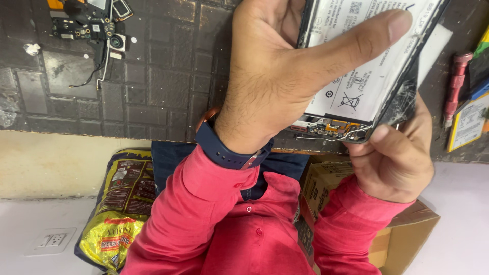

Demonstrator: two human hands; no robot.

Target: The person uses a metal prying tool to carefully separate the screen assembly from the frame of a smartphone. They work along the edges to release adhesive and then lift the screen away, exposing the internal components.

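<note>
An opened phone (364, 76) with its back off shows a white battery and a small board with orange connectors at its lower end. My left hand (277, 76), with a dark blue watch on the wrist, grips the phone from the left, and its thumb lies across the battery. My right hand (392, 155) holds the phone's lower right corner, fingers against the cracked dark edge. Both sleeves are red.
Phone circuit boards and a small camera module (91, 25) with loose wires lie at the back left of the dark patterned worktop (163, 86). A red screwdriver (453, 86) and a yellow packet (468, 122) sit at the right. Below are a cardboard box (407, 229) and a yellow-brown bag (119, 214).
</note>
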